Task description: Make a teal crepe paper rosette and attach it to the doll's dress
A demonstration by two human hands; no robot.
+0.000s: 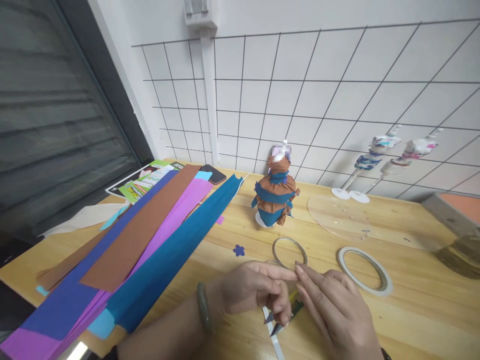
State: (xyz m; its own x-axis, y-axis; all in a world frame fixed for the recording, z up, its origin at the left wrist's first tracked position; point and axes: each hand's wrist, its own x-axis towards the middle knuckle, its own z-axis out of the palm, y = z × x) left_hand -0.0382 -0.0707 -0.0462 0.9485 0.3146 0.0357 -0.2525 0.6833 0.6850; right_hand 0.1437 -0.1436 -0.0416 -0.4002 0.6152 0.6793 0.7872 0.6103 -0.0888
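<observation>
Here, the left hand (258, 287), forefinger extended, is touched by the right hand (335, 305); whether anything is pinched cannot be told. Scissors (276, 328) are partly covered below.

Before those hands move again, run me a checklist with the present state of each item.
1. Fingertips of left hand and right hand together: ok.
2. Anything small pinched between them: cannot tell.
3. Scissors out from under the hands: not ok, the left hand overlaps them in view.
4. Purple flower cutout in plain sight: ok.
5. Wrapped figure upright: ok.
6. White tape roll flat on the table: ok.
</observation>
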